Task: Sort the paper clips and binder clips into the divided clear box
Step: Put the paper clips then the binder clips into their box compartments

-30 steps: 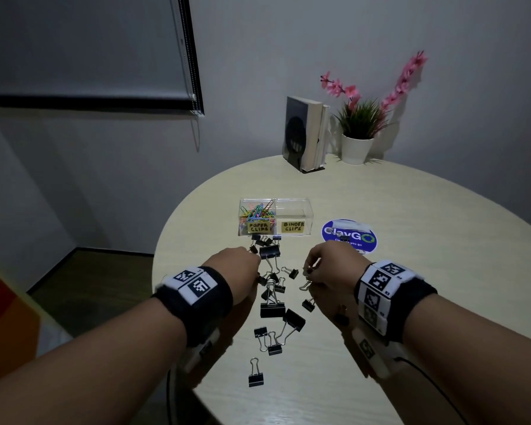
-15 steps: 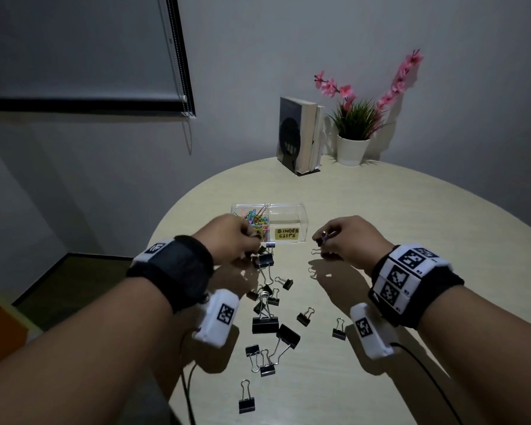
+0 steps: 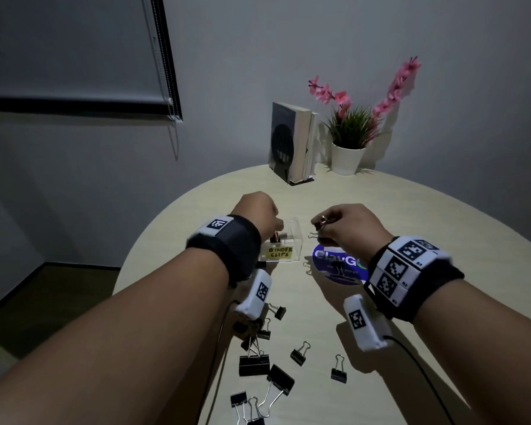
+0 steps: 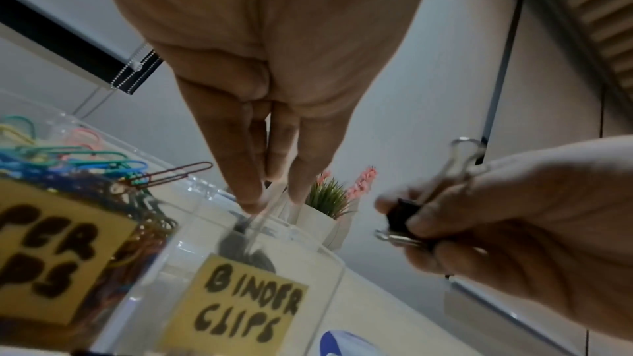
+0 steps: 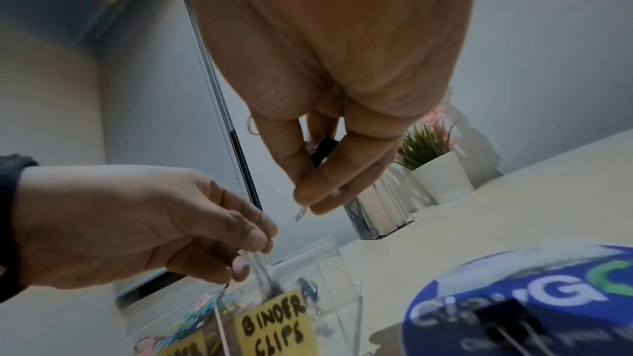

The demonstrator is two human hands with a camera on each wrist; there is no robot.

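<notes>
The divided clear box (image 3: 296, 240) stands mid-table, with yellow labels. My left hand (image 3: 278, 225) hovers over its binder-clips compartment (image 4: 325, 267) and pinches the wire handles of a black binder clip (image 5: 274, 288), which hangs inside that compartment. Coloured paper clips (image 4: 68, 164) fill the other compartment; my left wrist hides them in the head view. Just right of the box, my right hand (image 3: 319, 227) is raised and pinches a small black binder clip (image 4: 404, 215). Several loose binder clips (image 3: 254, 365) lie on the table near me.
A round blue sticker (image 3: 325, 259) lies right of the box with a binder clip (image 3: 337, 268) on it. A book in a holder (image 3: 292, 142) and a white plant pot (image 3: 348, 157) stand at the table's far edge. The table's curved left edge (image 3: 141, 240) is close.
Both hands rose from the clip pile and moved forward. The left carried a binder clip over the box; the right came up beside the box with a small clip.
</notes>
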